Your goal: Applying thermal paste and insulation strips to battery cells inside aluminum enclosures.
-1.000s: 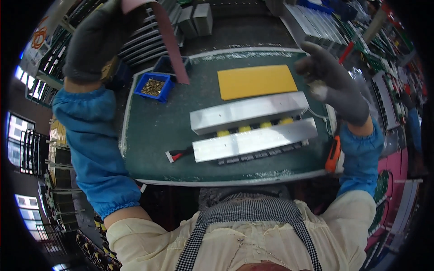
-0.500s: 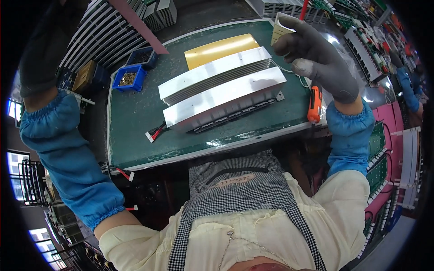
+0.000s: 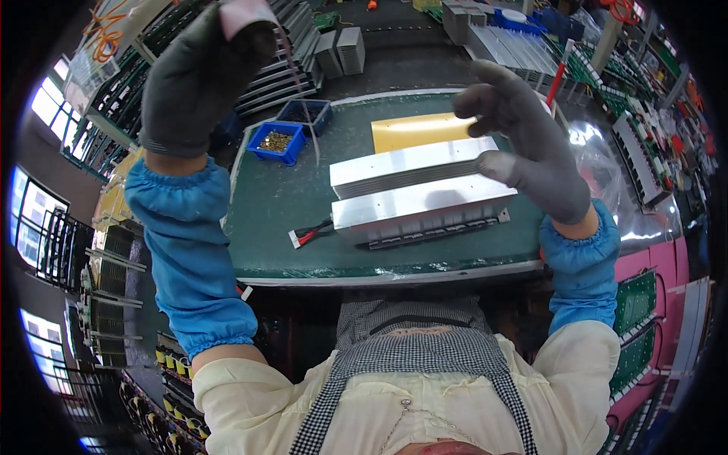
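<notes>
Raised at the upper left, my left hand (image 3: pixel 193 83), in a dark grey glove, is closed on a pink strip (image 3: pixel 246 15). The strip's thin tail hangs over the far left of the table. My right hand (image 3: pixel 527 136), also gloved, hovers with thumb and fingers apart, nothing visible between them. Its thumb overlaps in view the right end of two silver finned heat sinks (image 3: pixel 417 207) lying side by side. From the near one's left end come red and black wires with a white connector (image 3: pixel 296 239). Behind them lies a yellow-gold panel (image 3: pixel 409 131), partly hidden by my right fingers.
On the green tabletop (image 3: pixel 280 205), a blue bin (image 3: pixel 277 142) of small brass-coloured parts stands beside a darker bin (image 3: pixel 307 114). Clear plastic (image 3: pixel 599 167) lies right of my right hand. Green circuit boards (image 3: pixel 635 299) rest on a pink surface at the right.
My left hand has swung right and inward with the pink strip, which now hangs almost edge-on. My view has shifted; the screwdriver-like orange tool near my right wrist is now hidden.
</notes>
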`<state>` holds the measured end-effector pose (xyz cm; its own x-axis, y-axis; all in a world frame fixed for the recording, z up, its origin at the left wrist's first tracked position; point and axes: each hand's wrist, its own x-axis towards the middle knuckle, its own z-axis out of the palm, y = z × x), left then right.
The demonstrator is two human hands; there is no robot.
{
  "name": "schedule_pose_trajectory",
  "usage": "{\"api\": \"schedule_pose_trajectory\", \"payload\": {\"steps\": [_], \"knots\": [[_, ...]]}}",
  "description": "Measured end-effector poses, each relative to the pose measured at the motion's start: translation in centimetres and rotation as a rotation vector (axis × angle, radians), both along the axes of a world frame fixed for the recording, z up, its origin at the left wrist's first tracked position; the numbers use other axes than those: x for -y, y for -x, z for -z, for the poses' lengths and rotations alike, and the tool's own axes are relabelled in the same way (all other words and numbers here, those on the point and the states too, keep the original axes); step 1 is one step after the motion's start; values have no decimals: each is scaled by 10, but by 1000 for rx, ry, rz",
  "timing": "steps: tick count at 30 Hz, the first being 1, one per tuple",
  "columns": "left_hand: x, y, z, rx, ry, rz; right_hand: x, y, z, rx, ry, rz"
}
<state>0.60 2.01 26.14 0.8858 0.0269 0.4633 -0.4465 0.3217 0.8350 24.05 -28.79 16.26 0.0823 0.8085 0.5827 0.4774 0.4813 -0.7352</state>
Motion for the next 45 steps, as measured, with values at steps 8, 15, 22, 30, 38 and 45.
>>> {"api": "schedule_pose_trajectory", "payload": {"steps": [8, 15, 22, 30, 38, 45], "knots": [[23, -2, 23, 38, -185, -16, -100, 31, -40, -72, -46, -249], [-10, 5, 53, -20, -94, 198, -126, 45, -43, -424, 438, -706], [-25, 14, 121, -89, 276, 2, -136, 57, -22, -580, 417, -678], [16, -1, 166, -157, 592, -159, -165, 71, -8, -730, 431, -657], [26, 10, 192, 62, 1040, 200, -187, 76, 4, -906, 459, -622], [43, 32, 160, -72, 755, 103, -193, 100, -36, -962, 731, -201]]}}
